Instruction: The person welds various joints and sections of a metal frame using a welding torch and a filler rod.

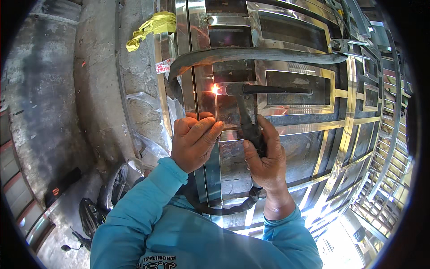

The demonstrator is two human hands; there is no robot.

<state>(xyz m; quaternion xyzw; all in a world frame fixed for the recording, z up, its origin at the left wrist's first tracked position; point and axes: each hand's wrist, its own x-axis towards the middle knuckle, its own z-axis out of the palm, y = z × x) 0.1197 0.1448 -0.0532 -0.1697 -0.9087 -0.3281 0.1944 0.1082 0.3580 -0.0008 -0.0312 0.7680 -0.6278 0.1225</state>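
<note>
Polished steel fills the view: a gate frame [286, 134] of shiny rectangular tubes, seen from above. The right hand [265, 154] grips a dark welding torch [245, 117] by its handle, fingers [270, 131] curled tight around it and thumb set along the near side. The torch head rises out of the fist and bends left, so its tip sits well above and left of the knuckles, where a bright orange spark [215, 89] glows against an upright bar [199, 80]. A thick black hose [251, 54] arcs over the frame above the torch, and another stretch loops below the wrist near the turquoise sleeves [148, 210].

The left hand [195, 141] lies on the upright bar just below the spark, its fingers [207, 129] pressed together and bent over the steel, pinching nothing; they lie close beside the torch handle without touching it. A yellow cloth [152, 27] hangs on the frame's upper left edge, beside a grey concrete wall [94, 89].
</note>
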